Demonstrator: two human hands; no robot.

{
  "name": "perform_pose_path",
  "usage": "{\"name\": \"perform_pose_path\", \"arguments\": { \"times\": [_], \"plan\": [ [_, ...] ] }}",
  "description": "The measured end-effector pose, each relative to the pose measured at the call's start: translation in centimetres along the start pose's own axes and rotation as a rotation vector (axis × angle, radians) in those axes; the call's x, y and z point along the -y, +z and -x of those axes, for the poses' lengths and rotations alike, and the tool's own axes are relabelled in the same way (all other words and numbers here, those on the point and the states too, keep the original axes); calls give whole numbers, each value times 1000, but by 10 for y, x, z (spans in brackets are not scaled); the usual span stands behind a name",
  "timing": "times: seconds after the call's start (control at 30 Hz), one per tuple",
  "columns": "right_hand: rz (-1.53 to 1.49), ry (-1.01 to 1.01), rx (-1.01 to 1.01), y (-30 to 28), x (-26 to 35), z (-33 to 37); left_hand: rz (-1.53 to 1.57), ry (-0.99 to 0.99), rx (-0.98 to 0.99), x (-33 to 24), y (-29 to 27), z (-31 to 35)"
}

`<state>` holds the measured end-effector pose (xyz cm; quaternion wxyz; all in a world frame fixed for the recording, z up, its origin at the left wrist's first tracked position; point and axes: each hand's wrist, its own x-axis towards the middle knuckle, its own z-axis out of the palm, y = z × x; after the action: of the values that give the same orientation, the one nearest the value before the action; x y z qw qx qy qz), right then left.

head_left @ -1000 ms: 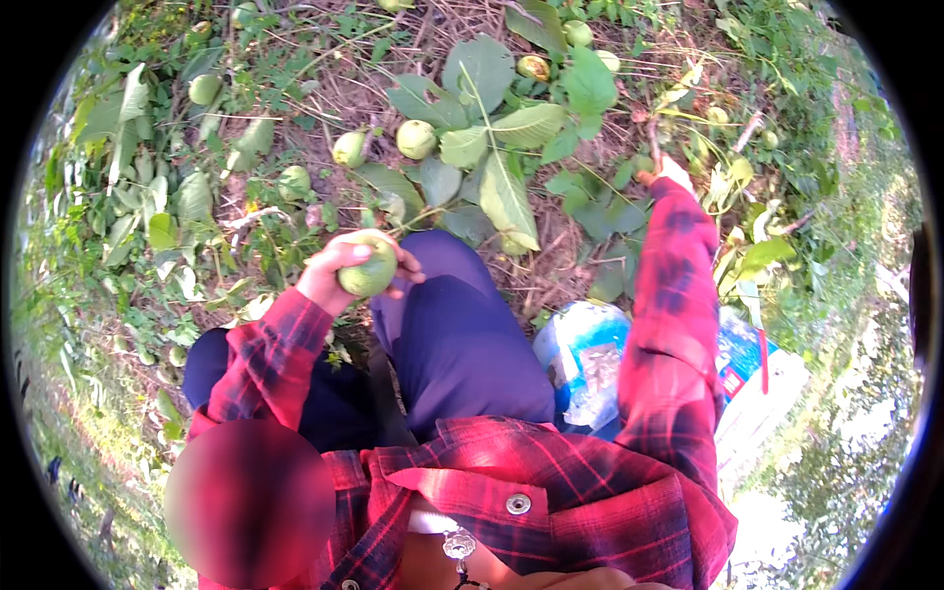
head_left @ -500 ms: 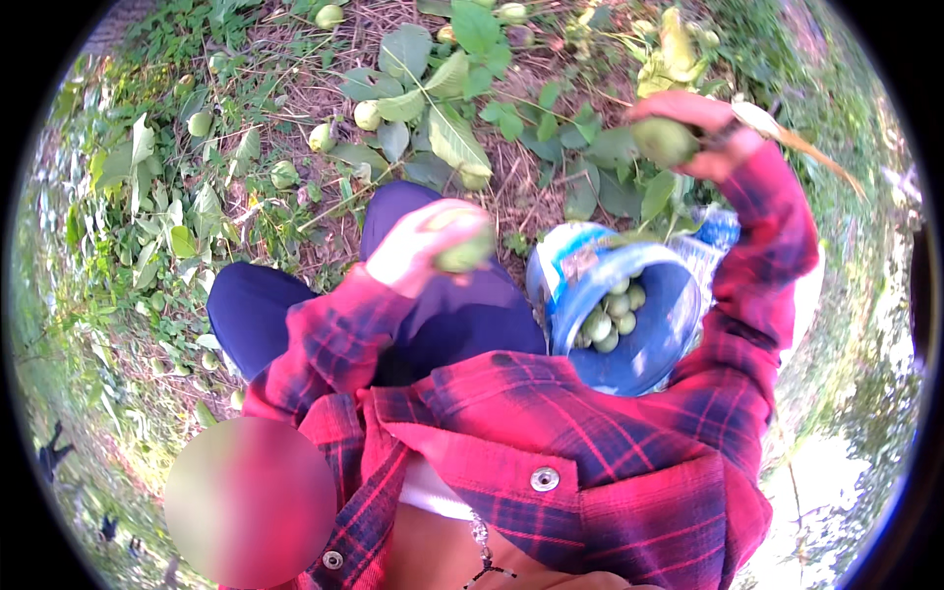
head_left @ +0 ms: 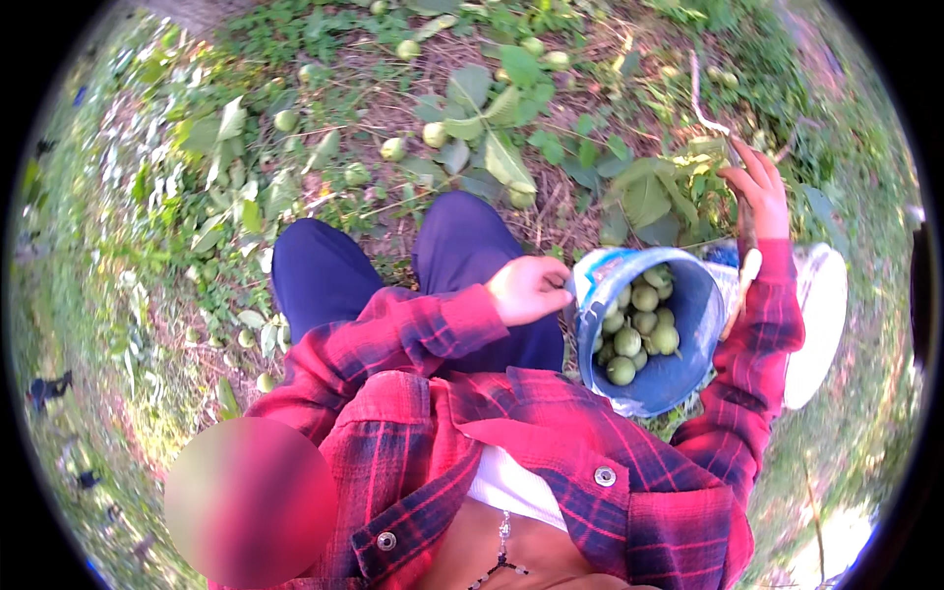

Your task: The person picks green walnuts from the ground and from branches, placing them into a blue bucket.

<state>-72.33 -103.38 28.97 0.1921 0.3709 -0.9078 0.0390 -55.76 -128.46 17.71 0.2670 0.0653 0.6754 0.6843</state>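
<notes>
My left hand [head_left: 529,290] is beside the left rim of a blue bucket [head_left: 696,366], its fingers loosely curled with no fruit in them. Whether the fingertips touch the rim is hard to tell. Several round green fruits [head_left: 644,323] lie inside the bucket, which tilts so that its mouth faces me. Beyond the bucket, to the right, my right hand [head_left: 762,192] is closed around a thin, crooked stick [head_left: 710,120]. The stick's dark lower part runs down along my wrist. Broad green leaves [head_left: 644,197] lie just left of that hand.
More green fruits [head_left: 434,135] are scattered over dry grass and weeds ahead of my knees. A white bucket [head_left: 816,324] stands to the right of my right forearm. At the upper left is the base of a tree trunk [head_left: 202,10]. My bent knees [head_left: 467,231] are left of the blue bucket.
Both hands held a green fruit before; neither shows one now. The bucket holds more fruits. My left hand has moved right to its rim, and my right hand now grips the stick.
</notes>
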Motion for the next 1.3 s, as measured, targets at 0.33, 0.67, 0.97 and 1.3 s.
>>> {"name": "perform_pose_path", "arguments": {
  "times": [0.33, 0.67, 0.97, 1.3],
  "plan": [
    [-1689, -117, 26, 9, 225, -111, -780, 602, -1372, -88, -138, 89],
    [-1493, 76, -42, 34, 246, -152, -34, 458, -621, -77, -120, 143],
    [-2109, 517, 645, 109, 328, -107, 524, 341, -564, 31, -83, 96],
    [-2189, 381, 1063, 111, 350, -79, 611, 162, -609, 65, -120, 116]
  ]
}}
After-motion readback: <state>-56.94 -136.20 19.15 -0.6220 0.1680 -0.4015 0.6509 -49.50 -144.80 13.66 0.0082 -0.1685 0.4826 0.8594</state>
